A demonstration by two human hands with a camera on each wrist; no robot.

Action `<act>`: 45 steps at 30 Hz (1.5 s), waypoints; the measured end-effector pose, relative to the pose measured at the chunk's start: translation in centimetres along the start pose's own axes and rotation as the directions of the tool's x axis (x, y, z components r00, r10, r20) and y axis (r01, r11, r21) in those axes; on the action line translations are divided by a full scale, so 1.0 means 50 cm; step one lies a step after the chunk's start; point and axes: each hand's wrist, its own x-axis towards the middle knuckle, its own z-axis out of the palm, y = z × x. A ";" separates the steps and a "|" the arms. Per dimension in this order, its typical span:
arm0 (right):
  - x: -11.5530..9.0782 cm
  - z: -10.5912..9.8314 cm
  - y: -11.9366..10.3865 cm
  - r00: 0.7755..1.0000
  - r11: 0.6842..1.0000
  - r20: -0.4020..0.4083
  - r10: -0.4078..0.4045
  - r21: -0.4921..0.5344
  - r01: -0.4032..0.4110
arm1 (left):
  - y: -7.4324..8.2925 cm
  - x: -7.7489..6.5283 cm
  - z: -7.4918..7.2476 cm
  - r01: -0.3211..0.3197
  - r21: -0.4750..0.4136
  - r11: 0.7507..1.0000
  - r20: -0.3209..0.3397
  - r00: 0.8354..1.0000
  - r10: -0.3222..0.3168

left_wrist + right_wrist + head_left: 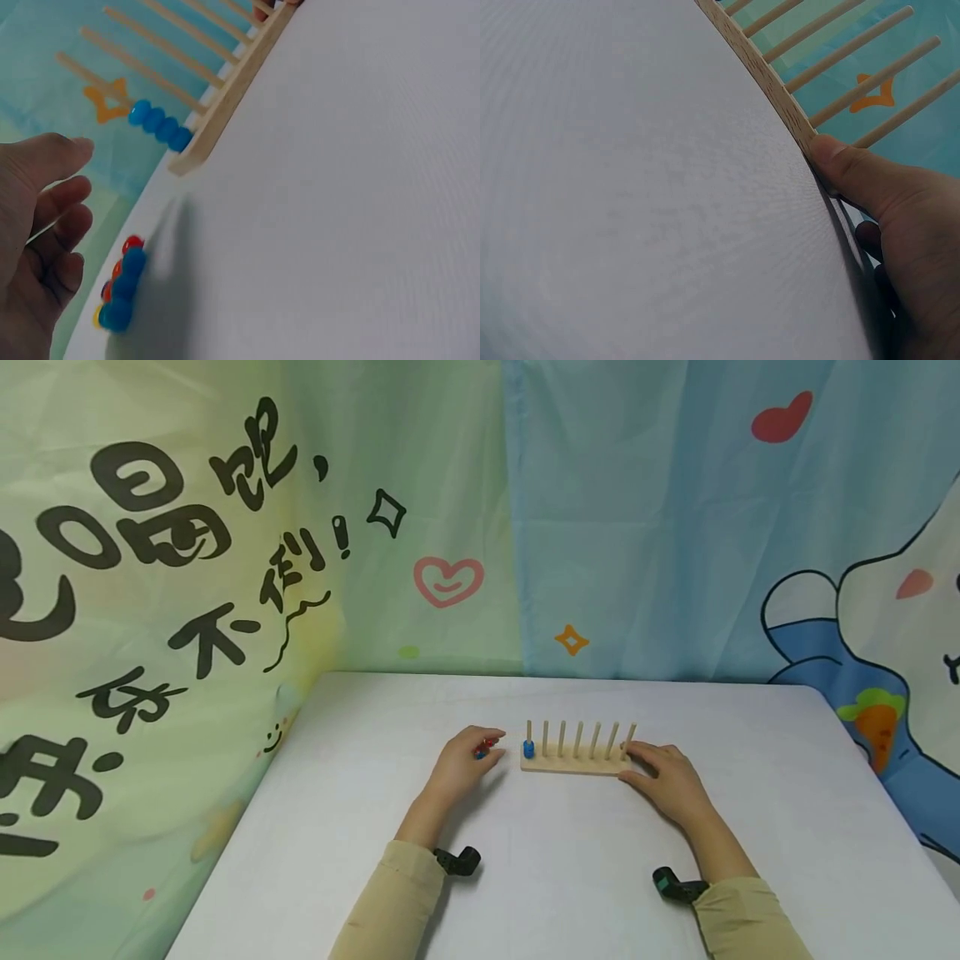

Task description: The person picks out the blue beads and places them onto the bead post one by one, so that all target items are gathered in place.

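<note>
A wooden peg board (573, 766) with several upright pegs stands on the white table. Blue beads (159, 126) are stacked on its leftmost peg; the other pegs are bare. My right hand (670, 783) grips the right end of the board, thumb (836, 157) on the front edge and fingers behind. To the left of the board, my left hand (457, 766) is held over a small cluster of loose beads (122, 289) in blue, red, orange and yellow. Its fingers are loosely bent, and a gap shows between them and the beads in the left wrist view.
The white table (555, 877) runs back to a printed curtain (637, 527) with hearts, stars and a cartoon animal. Each wrist carries a small black camera, one (459, 862) on the left and another (677, 887) on the right.
</note>
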 end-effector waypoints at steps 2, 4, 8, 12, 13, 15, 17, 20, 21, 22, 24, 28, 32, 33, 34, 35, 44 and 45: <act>0.000 0.000 0.000 1.000 1.000 -0.002 0.000 -0.002 0.000 | -0.015 -0.013 -0.008 0.037 -0.016 0.999 -0.026 0.999 -0.037; 0.000 0.001 0.000 1.000 1.000 -0.006 -0.002 -0.002 0.002 | -0.031 -0.028 -0.016 0.078 -0.029 0.997 -0.048 0.996 -0.079; 0.000 0.002 -0.001 1.000 1.000 -0.002 -0.001 0.006 0.001 | -0.062 -0.051 -0.029 0.153 -0.003 0.988 -0.078 0.985 -0.152; -0.002 0.001 -0.001 1.000 1.000 0.011 0.015 0.006 -0.015 | -0.080 -0.062 -0.034 0.180 0.041 0.983 -0.082 0.981 -0.176; -0.003 0.001 0.000 1.000 1.000 0.013 0.018 0.006 -0.018 | -0.082 -0.063 -0.034 0.184 0.044 0.982 -0.081 0.980 -0.180; -0.004 0.000 0.001 1.000 1.000 0.012 0.020 0.004 -0.020 | -0.085 -0.065 -0.033 0.179 0.050 0.983 -0.077 0.982 -0.175; -0.005 -0.001 0.002 1.000 1.000 0.009 0.020 0.002 -0.020 | -0.086 -0.066 -0.031 0.169 0.063 0.984 -0.080 0.983 -0.164; -0.005 -0.001 0.004 1.000 1.000 0.005 0.019 0.004 -0.019 | -0.087 -0.068 -0.027 0.166 0.093 0.982 -0.083 0.984 -0.159; -0.004 -0.001 0.004 1.000 1.000 0.003 0.018 0.005 -0.018 | -0.086 -0.069 -0.026 0.165 0.107 0.981 -0.086 0.984 -0.156; -0.004 0.000 0.005 1.000 1.000 0.000 0.018 0.006 -0.018 | -0.086 -0.070 -0.026 0.163 0.114 0.980 -0.089 0.984 -0.153; -0.002 0.000 0.005 1.000 1.000 0.000 0.017 0.008 -0.017 | -0.087 -0.070 -0.024 0.164 0.139 0.977 -0.088 0.984 -0.152; -0.001 -0.003 0.001 1.000 1.000 0.000 0.014 0.009 -0.014 | -0.088 -0.071 -0.020 0.165 0.188 0.968 -0.078 0.985 -0.153; -0.001 -0.004 -0.001 1.000 1.000 0.002 0.014 0.005 -0.014 | -0.088 -0.074 -0.015 0.155 0.229 0.961 -0.084 0.987 -0.139; -0.001 -0.003 0.000 1.000 1.000 0.002 0.014 0.004 -0.014 | -0.089 -0.074 -0.014 0.153 0.237 0.959 -0.092 0.987 -0.134; -0.001 -0.002 0.000 1.000 1.000 0.003 0.016 0.003 -0.016 | -0.089 -0.075 -0.013 0.150 0.246 0.958 -0.099 0.987 -0.129; 0.000 -0.002 0.000 1.000 1.000 0.003 0.017 0.003 -0.017 | -0.089 -0.075 -0.012 0.144 0.254 0.956 -0.109 0.987 -0.120; 0.000 0.001 0.002 1.000 1.000 0.015 0.027 0.002 -0.027 | -0.090 -0.076 -0.008 0.124 0.289 0.949 -0.143 0.986 -0.085; 0.000 0.001 0.001 1.000 1.000 0.015 0.027 0.002 -0.027 | -0.090 -0.076 -0.009 0.123 0.290 0.949 -0.141 0.986 -0.085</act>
